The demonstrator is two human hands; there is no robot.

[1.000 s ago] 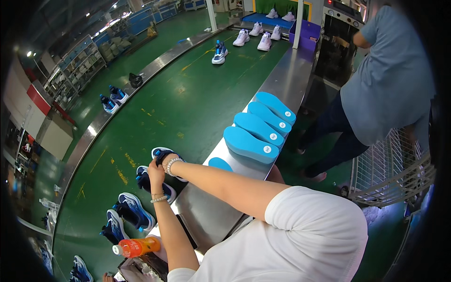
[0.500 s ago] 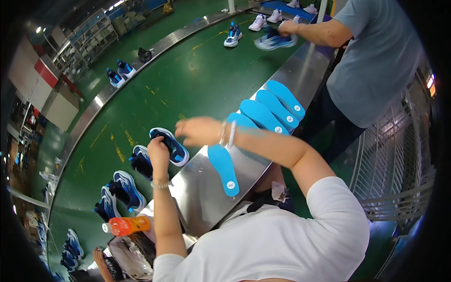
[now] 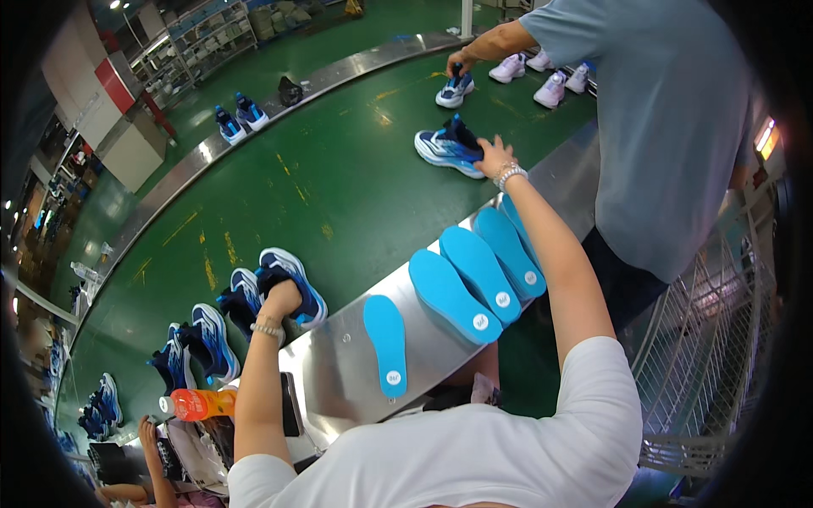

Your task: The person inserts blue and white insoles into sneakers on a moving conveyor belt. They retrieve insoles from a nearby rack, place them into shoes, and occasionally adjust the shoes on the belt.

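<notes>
My left hand (image 3: 282, 301) reaches down into the opening of a blue-and-white sneaker (image 3: 303, 289); its fingers are hidden inside the dark collar. Further off to the right, my right hand (image 3: 496, 156) is stretched out with fingers spread at the heel of another blue sneaker (image 3: 442, 151). That sneaker stands on the green surface, its toe pointing left. Under my right forearm, several bright blue insoles (image 3: 453, 292) lie side by side on the metal ledge (image 3: 326, 356). One insole (image 3: 385, 343) lies apart, nearer the left.
More blue sneakers (image 3: 212, 339) line up at left. An orange drink bottle (image 3: 199, 405) lies beside my left forearm, near a dark phone (image 3: 290, 405). At the right a co-worker (image 3: 669, 144) grips a blue sneaker (image 3: 455, 91); white sneakers (image 3: 508, 68) stand behind. A wire rack (image 3: 694, 364) is at right.
My right hand has swung away from beside my left hand, out to the far right. My left hand has sunk deeper into its sneaker. A blue sneaker now stands by my right hand.
</notes>
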